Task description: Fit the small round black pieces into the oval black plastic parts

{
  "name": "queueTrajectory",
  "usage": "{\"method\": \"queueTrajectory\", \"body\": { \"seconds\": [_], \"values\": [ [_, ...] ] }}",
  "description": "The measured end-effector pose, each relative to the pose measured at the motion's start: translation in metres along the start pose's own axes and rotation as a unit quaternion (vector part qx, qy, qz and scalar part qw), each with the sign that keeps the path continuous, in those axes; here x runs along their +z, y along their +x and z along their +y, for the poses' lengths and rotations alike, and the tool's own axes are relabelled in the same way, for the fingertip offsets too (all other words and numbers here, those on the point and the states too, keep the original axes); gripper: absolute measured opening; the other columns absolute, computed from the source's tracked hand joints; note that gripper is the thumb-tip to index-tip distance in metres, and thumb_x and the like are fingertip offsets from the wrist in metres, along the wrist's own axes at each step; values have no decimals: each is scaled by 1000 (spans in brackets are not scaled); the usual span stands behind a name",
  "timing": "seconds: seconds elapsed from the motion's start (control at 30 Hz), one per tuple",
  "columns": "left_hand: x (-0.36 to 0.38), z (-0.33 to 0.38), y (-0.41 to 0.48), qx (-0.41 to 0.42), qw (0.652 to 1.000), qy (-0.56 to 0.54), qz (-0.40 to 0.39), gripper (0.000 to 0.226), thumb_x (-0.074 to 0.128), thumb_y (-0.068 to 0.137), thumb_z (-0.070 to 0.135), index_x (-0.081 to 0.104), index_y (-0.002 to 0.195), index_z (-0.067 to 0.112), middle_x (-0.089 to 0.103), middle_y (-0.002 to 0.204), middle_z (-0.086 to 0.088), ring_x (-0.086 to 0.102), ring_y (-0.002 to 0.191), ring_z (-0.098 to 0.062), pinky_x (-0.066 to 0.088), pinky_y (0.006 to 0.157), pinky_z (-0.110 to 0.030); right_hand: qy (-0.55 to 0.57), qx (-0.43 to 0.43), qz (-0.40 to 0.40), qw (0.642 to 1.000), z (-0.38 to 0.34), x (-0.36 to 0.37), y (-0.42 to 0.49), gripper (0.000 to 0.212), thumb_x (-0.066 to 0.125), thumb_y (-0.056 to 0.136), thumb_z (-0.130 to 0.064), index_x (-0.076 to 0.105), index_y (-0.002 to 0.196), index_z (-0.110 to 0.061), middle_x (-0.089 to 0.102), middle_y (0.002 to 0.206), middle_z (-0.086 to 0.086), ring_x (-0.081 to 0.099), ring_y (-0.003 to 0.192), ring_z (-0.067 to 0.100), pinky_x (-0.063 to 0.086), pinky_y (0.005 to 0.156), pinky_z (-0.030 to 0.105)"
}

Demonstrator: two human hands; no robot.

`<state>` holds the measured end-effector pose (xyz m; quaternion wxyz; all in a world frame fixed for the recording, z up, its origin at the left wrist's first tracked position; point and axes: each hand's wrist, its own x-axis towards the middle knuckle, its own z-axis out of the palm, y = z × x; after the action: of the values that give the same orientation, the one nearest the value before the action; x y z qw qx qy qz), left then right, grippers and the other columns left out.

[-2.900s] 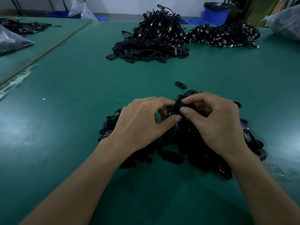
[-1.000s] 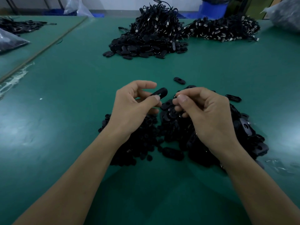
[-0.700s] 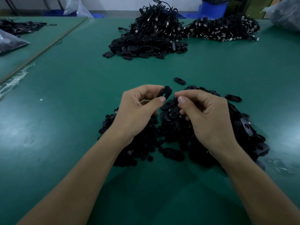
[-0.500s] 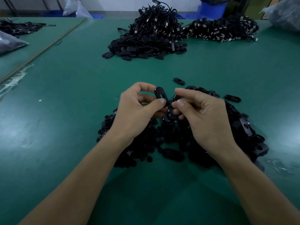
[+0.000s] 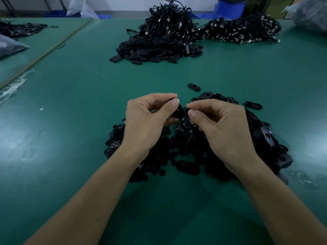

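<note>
My left hand (image 5: 146,121) pinches an oval black plastic part (image 5: 180,110) between thumb and forefinger, held on edge above the near heap. My right hand (image 5: 223,126) has thumb and forefinger pinched together right beside that part; whatever they hold is too small to make out. Under both hands lies a heap of oval black parts (image 5: 265,144), with small round black pieces (image 5: 115,138) at its left side. Two loose oval parts (image 5: 194,86) (image 5: 253,105) lie just beyond the heap.
On the green table (image 5: 70,121), farther back, sits a pile of oval parts with cords (image 5: 159,41) and a second pile of cords with metal ends (image 5: 238,30). Plastic bags (image 5: 10,46) (image 5: 311,13) lie at the far left and far right. A blue bin (image 5: 228,6) stands behind.
My left hand lifted an oval part from the heap and turned it on edge. My right hand rose and closed in until its pinched fingertips met the part.
</note>
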<state>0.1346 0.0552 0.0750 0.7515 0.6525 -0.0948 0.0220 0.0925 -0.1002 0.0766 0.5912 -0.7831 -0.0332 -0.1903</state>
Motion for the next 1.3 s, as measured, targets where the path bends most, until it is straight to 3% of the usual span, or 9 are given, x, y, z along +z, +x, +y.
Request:
{"method": "queueTrajectory", "body": {
  "seconds": [0.13,0.27,0.43,0.77,1.07,1.3],
  "values": [
    [3,-1,-2,-1,1000,13,-15,10,78,88,13,80,88,23,78,84,-2,74,80,-13,60,73,-24,-2,6,8,1000,-1,0,0,18,74,90,-14,74,93,-31,75,81,-13,71,74,5,52,69,16],
    [5,-1,-3,-18,1000,-3,-26,12,73,92,11,78,89,21,79,86,-5,76,82,-19,60,75,-25,7,24,39,999,0,-1,-1,20,75,81,-27,60,84,-40,75,83,-7,73,75,14,59,72,37],
    [6,0,-5,-6,999,-2,-41,12,72,92,9,78,89,19,79,84,-6,77,80,-22,63,76,-30,-11,19,41,999,-3,-3,-1,30,73,78,-30,49,74,-47,76,83,-6,73,76,17,61,77,49],
    [7,-1,-5,24,999,12,-34,17,74,90,6,80,86,21,78,82,-5,76,78,-23,63,78,-34,-35,38,27,998,-2,-5,-1,29,74,80,-24,46,82,-31,75,81,-6,73,74,20,59,74,54],
    [7,-4,-5,40,997,43,-46,10,75,82,17,79,85,26,79,84,-5,77,81,-26,64,79,-38,-45,38,32,998,-1,-4,-1,33,74,83,-20,44,80,-34,75,81,-5,72,72,21,59,71,52],
    [6,-7,-6,80,988,116,-58,12,74,85,21,79,87,33,79,82,4,77,80,-19,63,81,-45,-42,55,-9,998,-1,-7,1,29,71,77,-28,46,72,-41,73,79,3,68,76,35,56,68,58]
  ]
}}
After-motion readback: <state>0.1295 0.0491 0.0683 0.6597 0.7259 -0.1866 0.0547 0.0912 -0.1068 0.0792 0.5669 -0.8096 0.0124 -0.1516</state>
